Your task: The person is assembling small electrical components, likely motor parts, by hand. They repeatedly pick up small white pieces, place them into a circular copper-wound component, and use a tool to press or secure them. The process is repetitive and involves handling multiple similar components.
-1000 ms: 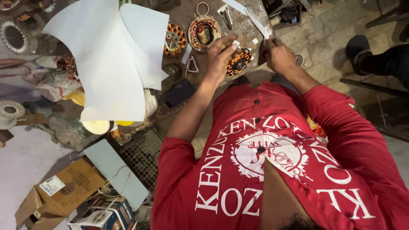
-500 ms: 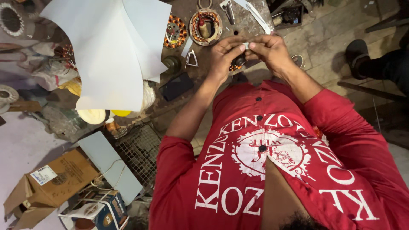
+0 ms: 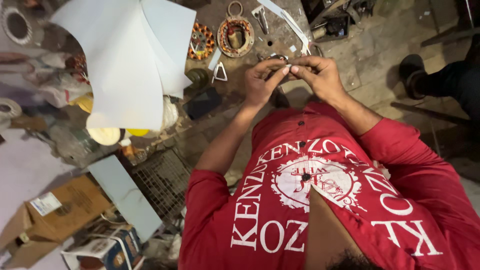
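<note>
Pinching, left hand (image 3: 261, 80): I see its fingertips closed on a small white strip (image 3: 289, 66), at twelve o'clock above the chest.
Right hand (image 3: 320, 75): thumb and forefinger nipped on the strip's other end.
Grip advice: I'd keep both pinches light, elbows steady.
Bench, eleven o'clock: copper-wound stator (image 3: 238, 36) lies apart.

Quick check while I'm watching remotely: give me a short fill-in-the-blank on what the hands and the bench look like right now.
1. The left hand and right hand meet around a small ____ strip.
2. The person's shirt is ____.
3. The round copper-wound stator lies on the bench, ____ from both hands.
4. The big sheets at the left are ____.

Missing words: white; red; apart; white
</note>
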